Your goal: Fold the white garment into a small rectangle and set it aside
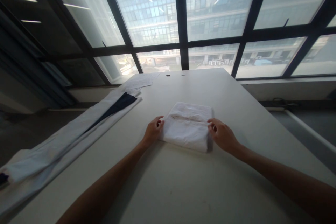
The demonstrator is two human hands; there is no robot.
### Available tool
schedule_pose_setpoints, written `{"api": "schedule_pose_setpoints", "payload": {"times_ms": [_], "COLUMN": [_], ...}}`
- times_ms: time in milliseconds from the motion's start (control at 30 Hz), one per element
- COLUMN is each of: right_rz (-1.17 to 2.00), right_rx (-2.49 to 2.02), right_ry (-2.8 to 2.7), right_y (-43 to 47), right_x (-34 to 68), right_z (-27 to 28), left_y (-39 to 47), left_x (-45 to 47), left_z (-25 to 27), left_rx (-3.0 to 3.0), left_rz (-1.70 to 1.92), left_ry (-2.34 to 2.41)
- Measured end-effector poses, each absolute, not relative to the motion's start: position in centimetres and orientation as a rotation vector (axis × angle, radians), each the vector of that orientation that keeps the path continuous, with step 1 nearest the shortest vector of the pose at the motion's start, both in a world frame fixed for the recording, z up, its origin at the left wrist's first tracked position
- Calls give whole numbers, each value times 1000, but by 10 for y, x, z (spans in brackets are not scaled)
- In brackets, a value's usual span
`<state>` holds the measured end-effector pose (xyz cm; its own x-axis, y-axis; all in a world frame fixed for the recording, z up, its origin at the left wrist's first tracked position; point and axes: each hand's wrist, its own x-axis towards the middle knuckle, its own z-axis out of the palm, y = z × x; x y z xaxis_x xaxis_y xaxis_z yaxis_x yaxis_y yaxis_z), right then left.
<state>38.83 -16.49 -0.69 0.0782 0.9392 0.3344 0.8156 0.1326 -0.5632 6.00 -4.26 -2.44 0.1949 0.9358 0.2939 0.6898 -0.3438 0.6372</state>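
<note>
A folded white cloth (188, 126) lies as a thick square bundle on the pale table (183, 189), in the middle of the view. My left hand (153, 130) rests at its left edge, fingers curled against the fabric. At the bundle's right edge my right hand (222, 134) pinches the fold with thumb and fingers. Both forearms reach in from the bottom of the frame.
A long white garment with a dark blue stripe (78, 133) stretches along the table's left side and hangs off the near-left edge. Flat white sheets (139, 82) lie at the far left. Two small dark dots (168, 75) sit near the far edge, below large windows.
</note>
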Motion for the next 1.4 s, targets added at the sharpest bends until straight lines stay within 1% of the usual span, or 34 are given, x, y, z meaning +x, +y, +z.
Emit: {"api": "schedule_pose_setpoints", "payload": {"times_ms": [100,233,333,633,733,800,867,967,1100,1233,1400], "right_rz": [493,791,915,691,359,114,8,65,263,356,340], "right_rx": [-1675,-1503,-1450,-1624,-1700,-1595,-1396,-1169,-1139,-1185,-1227], "right_ry": [-1621,-1485,-1427,-1693,-1781,-1864,-2017,-2330,-2579,-2597,-2573], "right_y": [-158,-157,-158,-163,-169,-174,-179,-184,-189,-196,-201], "right_x": [394,388,384,386,383,378,371,358,352,356,359], "right_z": [-14,-23,-26,-22,-13,-7,-3,-6,-19,-24,-23], "left_y": [-44,-47,-49,-50,-54,-61,-70,-82,-86,-84,-80], "left_x": [61,63,65,63,64,69,77,86,87,83,78], "left_z": [-22,-19,-17,-17,-14,-10,-6,-6,-11,-13,-12], "left_rx": [2079,2019,1972,2143,2312,2505,2691,2866,2930,2913,2845], "left_rz": [926,970,981,873,920,921,818,519,198,125,62], "left_ry": [1486,1395,1370,1415,1443,1383,1246,1024,906,926,1027]}}
